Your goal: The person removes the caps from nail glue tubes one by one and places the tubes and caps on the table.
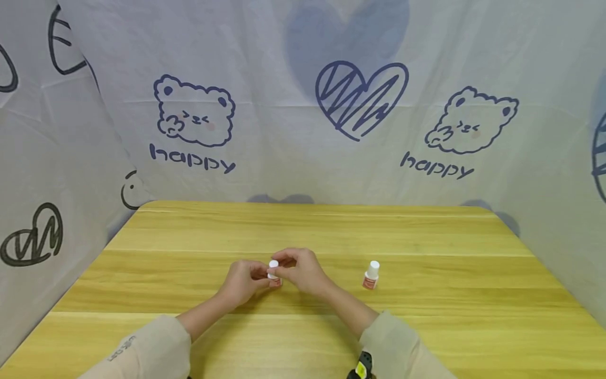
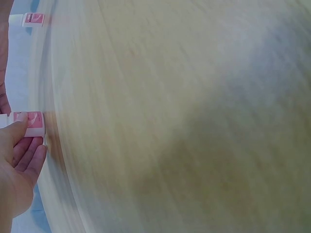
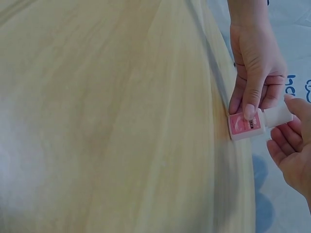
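Observation:
A small white bottle (image 1: 276,283) with a pinkish-red label stands upright on the wooden table, between both hands. My left hand (image 1: 242,282) grips its body low down, the thumb lying across the label (image 3: 241,124) in the right wrist view. At the top, my right hand (image 1: 305,270) pinches the white cap (image 3: 278,115) between thumb and fingers. Part of the bottle is hidden behind the fingers. A second bottle (image 1: 371,275) of the same look, cap on, stands upright to the right of the hands.
The light wooden table (image 1: 426,326) reaches back to a pale cloth (image 1: 274,168) printed with bears, hearts and lettering. More of this cloth hangs at the left and right sides. Both forearms, in light sleeves (image 1: 161,347), extend over the table's near part.

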{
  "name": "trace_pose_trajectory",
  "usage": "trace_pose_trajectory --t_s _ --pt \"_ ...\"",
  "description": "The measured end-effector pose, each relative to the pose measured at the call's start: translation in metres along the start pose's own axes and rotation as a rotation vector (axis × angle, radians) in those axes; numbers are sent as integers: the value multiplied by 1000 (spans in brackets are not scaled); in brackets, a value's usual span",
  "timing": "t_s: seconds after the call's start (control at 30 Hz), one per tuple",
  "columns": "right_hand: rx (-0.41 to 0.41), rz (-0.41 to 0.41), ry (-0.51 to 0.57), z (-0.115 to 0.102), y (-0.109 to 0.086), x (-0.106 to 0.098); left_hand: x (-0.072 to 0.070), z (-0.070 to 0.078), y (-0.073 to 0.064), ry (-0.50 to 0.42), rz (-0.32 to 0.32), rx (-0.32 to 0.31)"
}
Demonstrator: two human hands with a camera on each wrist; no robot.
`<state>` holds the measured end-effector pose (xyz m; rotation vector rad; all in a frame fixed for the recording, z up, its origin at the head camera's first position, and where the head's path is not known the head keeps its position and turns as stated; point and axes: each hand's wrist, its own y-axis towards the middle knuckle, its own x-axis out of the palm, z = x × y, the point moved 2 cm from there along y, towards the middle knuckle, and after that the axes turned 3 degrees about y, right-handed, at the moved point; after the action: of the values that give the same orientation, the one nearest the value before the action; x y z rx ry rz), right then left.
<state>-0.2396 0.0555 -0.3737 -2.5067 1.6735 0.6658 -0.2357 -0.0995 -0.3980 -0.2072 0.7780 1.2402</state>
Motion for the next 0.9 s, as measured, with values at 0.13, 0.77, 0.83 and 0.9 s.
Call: trace_pose_trajectory --t_s 0.13,0.77,0.83,0.9 --pt "24 49 39 2 0 2 0 0 0 4 3 3" --pt "24 113 91 -2 -3 5 0 -1 0 -16 -16 -13" --pt "16 109 85 6 0 6 0 -1 0 -22 -17 -19" --pt "15 100 73 6 1 6 0 -1 0 -29 -16 -20"
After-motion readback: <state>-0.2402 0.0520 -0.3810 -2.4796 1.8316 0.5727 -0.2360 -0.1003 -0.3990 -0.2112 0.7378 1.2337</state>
